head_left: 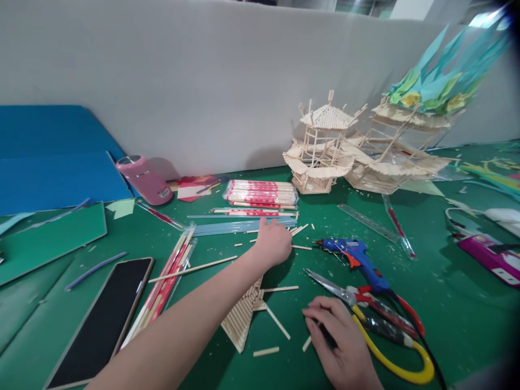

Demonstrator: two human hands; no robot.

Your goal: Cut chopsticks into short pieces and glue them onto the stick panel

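Green table (284,368), stick panel (239,322) lying partly beneath my left forearm, within reach of both hands.
The stick pavilions (327,172) stand at the back before a white partition (195,81), I judge to spare them knocks. Scissors (352,297) and a glue gun (351,252) lie beside my right hand (337,338), probably for quick reach. Its thumb and fingers curl close together over a short stick (307,343); I cannot tell whether they pinch it. My left hand (273,242) hangs over loose cut sticks (299,231), fingers bent down; their tips are hidden, so I cannot tell their grip.
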